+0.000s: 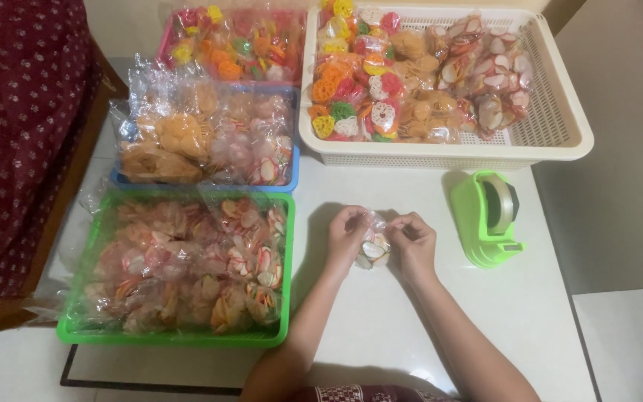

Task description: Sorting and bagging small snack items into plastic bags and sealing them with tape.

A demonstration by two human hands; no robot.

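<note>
Near the middle of the frame, a little below center, both hands meet over a white surface [381, 335]. The left hand [347, 232] and the right hand [413, 240] each pinch one small clear bag of crackers [373, 248] between them, the grip of each closed on the plastic at the bag's top. The bag sits between the two hands, just above the surface; whether it touches the surface cannot be told.

Just right of the right hand stands one green tape dispenser [487, 217], near but apart from the fingers. Nothing lies between the hands and the dispenser.

There are four trays in all. At the lower left, one green tray [173, 339] is packed with clear bags of pale and orange crackers. Above it, touching its far edge, one blue tray [294, 175] holds more such bags. Behind that, at the upper left, one pink tray [167, 41] carries bags of bright mixed colours. At the upper right, one large cream basket [560, 126] holds bags on its left side, its right part bare. The bags are too heaped to count.

At the left edge hangs one dark red patterned cloth [16, 134].
</note>
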